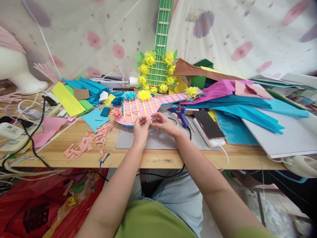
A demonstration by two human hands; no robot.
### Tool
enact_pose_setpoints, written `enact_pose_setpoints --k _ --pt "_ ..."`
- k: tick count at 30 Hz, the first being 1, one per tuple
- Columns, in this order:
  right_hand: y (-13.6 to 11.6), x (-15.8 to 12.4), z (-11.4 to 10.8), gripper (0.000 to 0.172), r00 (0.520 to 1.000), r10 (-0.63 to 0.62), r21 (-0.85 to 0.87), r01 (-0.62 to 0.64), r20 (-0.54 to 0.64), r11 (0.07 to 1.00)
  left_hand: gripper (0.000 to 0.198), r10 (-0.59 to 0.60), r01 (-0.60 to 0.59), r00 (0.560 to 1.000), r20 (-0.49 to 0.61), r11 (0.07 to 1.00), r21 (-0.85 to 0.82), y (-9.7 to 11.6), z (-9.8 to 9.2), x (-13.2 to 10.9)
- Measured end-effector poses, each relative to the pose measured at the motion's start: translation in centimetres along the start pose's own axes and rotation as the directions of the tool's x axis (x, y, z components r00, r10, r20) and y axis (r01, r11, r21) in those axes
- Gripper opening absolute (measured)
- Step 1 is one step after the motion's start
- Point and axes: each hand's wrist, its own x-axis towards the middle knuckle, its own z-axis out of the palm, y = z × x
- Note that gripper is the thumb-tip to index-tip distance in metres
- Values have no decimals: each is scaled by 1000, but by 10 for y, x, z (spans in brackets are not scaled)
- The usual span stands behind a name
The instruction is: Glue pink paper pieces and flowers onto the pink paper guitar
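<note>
My left hand [142,128] and my right hand [162,123] meet at the fingertips over the front edge of a pink paper guitar [142,114]. Both are pinched closed; whatever lies between the fingers is too small or hidden to make out. The guitar lies flat, with yellow strips, thin strings and paper flowers: a blue flower [129,95], a yellow flower [144,95] and a coral flower [116,112]. Right of my hands lies a blue hot glue gun [182,114]. A roll of tape [173,121] is partly hidden behind my right hand. Beneath is a grey cutting mat [158,144].
A green paper guitar [158,71] with yellow flowers stands upright behind. Coral paper scraps [83,145] and a light blue sheet [95,119] lie left. A phone [208,123] rests on a white power bank-like box [215,142] at right, near crepe paper [252,115]. Black cable [160,175] hangs below the table.
</note>
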Motion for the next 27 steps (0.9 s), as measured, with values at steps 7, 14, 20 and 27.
enact_pose_setpoints --k 7,14,20,27 --pt "-1 1 -4 44 999 -1 6 1 -39 1000 30 16 -15 1000 -26 1000 27 1 -1 -1" --pt "-6 -5 -10 38 997 18 19 -20 78 1000 26 -138 117 984 108 976 182 24 -6 -8" --pt "-6 -2 -5 33 996 1 -47 3 88 999 11 -125 62 978 168 940 334 25 -11 -12" --pt "-37 -33 -48 36 990 131 -300 -113 41 947 16 -41 35 999 15 955 294 22 -20 -10"
